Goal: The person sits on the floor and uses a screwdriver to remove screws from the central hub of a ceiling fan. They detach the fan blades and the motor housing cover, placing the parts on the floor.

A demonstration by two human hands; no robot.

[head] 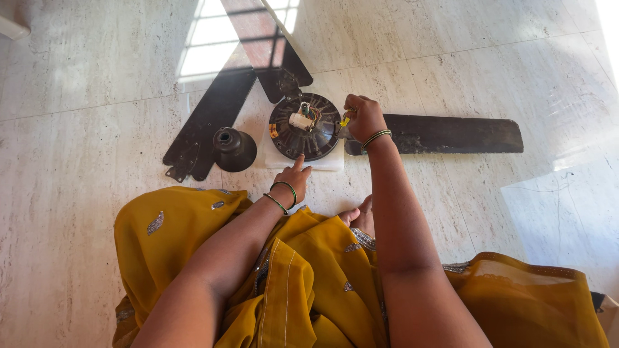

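A dark round ceiling fan motor (305,127) lies on a white cloth (329,162) on the marble floor, its wiring and a white part exposed on top. My right hand (363,117) is closed on a small yellow-handled tool (345,120) at the motor's right edge, beside one long dark fan blade (451,134). My left hand (293,175) rests with fingers together against the motor's near rim and holds nothing I can see.
Two detached dark blades (213,119) lie to the left and back of the motor. A dark bell-shaped cover (233,149) stands left of it. My yellow garment (303,277) covers my legs below, with a bare foot (360,218) showing.
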